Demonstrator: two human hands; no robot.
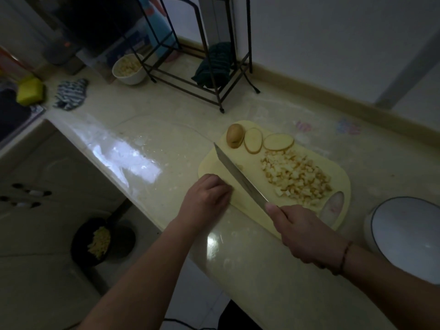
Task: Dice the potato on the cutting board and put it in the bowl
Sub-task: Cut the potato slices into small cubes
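On the yellow cutting board (214, 167) near the counter edge, most of the potato is already a pile of dice (297, 177) on the right half, with two flat slices (264, 140) and the skin-on end piece (235, 135) parked at the far rim. The right hand (307, 236) has its fingers wrapped round the handle of the knife (240, 177), blade angled across the board, tip pointing away toward the end piece. The left hand (207, 198) sits knuckles-up on the board's near left corner, fingers curled under, looks like it's just steadying the board, and I can't see anything held in it. My take on the next bit: pull one slice into the free middle, lay it flat, cut strips then crosswise, fingertips tucked back, and keep the blade from shoving the finished dice off the right edge. The end piece is rounded so I'd set it cut-face down first or it'll rock. The empty white bowl (404, 229) is just right of the board, partly cut off by the frame. The light is dim, so blade contact with the board is hard to judge, the knife handle is buried in the fist, and the left fingertips are hidden. There's another bowl of dice (129, 67) far back by the wire rack (202, 67).
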